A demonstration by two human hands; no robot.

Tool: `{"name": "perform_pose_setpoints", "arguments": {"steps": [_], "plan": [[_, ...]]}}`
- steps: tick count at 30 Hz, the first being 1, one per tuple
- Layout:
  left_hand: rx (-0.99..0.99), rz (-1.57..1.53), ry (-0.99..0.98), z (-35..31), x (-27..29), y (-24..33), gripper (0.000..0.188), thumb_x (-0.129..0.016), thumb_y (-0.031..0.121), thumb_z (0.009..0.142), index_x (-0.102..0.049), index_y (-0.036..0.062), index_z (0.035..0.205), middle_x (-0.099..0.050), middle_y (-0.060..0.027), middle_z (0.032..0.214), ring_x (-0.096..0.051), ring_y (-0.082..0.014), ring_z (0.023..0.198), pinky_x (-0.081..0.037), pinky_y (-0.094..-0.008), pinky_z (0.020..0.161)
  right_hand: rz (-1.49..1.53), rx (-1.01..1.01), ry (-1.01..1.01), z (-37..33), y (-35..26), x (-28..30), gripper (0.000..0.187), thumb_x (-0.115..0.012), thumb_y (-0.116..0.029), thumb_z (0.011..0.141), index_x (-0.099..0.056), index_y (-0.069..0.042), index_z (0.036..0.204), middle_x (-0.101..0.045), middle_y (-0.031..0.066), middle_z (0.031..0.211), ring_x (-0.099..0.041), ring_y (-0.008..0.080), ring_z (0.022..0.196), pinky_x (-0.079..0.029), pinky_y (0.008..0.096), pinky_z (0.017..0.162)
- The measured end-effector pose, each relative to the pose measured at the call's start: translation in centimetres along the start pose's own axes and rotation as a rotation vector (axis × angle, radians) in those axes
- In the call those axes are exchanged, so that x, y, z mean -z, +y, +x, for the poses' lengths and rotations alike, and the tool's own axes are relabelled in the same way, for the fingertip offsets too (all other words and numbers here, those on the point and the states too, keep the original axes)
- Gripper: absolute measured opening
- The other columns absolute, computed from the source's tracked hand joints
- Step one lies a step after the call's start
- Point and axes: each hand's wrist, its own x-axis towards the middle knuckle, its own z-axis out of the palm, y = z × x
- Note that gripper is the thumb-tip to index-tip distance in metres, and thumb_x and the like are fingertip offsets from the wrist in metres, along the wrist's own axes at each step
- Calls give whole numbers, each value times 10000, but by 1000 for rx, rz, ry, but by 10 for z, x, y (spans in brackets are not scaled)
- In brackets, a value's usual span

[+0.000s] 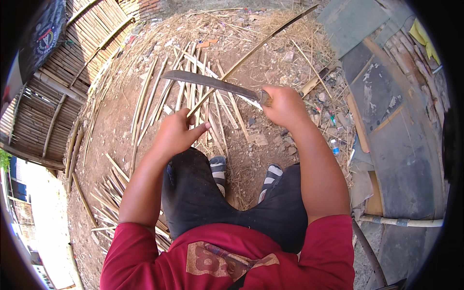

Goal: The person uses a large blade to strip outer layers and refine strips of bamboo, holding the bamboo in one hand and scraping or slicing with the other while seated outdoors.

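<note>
My right hand (286, 107) is wrapped round the handle of a machete (208, 81), whose long dark blade points left. A long bamboo strip (253, 50) is gripped near its close end by my left hand (179, 133), the thumb sticking out to the right. From there the strip slants up to the far right, its far end darker. The blade crosses the strip just beyond my left hand; whether they touch, I cannot tell. Below lie several loose bamboo strips (150, 94) on the dirt ground, pointing away from me.
Another heap of split strips (113, 193) lies left of my legs. Woven bamboo panels (48, 104) stand along the left. At the right are dark boards (396, 145), a pole (401, 221) and a small plastic bottle (334, 146). Straw (309, 36) and rubble cover the far ground.
</note>
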Motion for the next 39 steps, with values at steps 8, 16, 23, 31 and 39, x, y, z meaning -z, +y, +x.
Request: {"name": "perform_pose_setpoints", "arguments": {"steps": [8, 16, 23, 31, 39], "plan": [[-47, 70, 28, 4, -12, 14, 582, -810, 524, 848, -635, -31, 841, -673, -230, 755, -681, -406, 730, -537, -485, 703, 22, -40, 71, 6, 7, -9, 315, -774, -204, 795, -739, -108, 1093, -731, 195, 875, -704, 417, 816, -567, 469, 759], [-3, 103, 49, 2, -14, 10, 571, -810, 512, 852, -638, -32, 856, -699, -257, 847, -699, -422, 825, -545, -498, 756, -39, 19, -86, 9, -14, -14, 403, -761, -220, 817, -734, -104, 1201, -742, 205, 937, -718, 400, 863, -571, 469, 807], [17, 197, 52, 1, -19, 2, 555, -806, 508, 855, -644, -23, 870, -705, -251, 831, -705, -433, 813, -558, -503, 749, 94, -176, -60, 13, 17, -9, 430, -766, -252, 821, -727, -83, 1214, -750, 190, 940, -722, 397, 891, -573, 491, 815], [-2, 206, 72, 1, -23, 3, 537, -793, 503, 867, -644, -12, 902, -713, -238, 827, -713, -425, 805, -563, -506, 741, 96, -112, -128, 13, 9, -12, 371, -757, -278, 854, -750, -156, 1205, -738, 224, 996, -710, 411, 925, -567, 491, 837], [-15, 183, -12, 23, -34, 17, 532, -780, 511, 863, -659, -4, 916, -722, -235, 839, -720, -419, 830, -571, -505, 763, -96, -71, -295, 16, -20, -7, 422, -755, -280, 878, -730, -115, 1265, -761, 184, 992, -731, 357, 946, -567, 470, 854]]}}
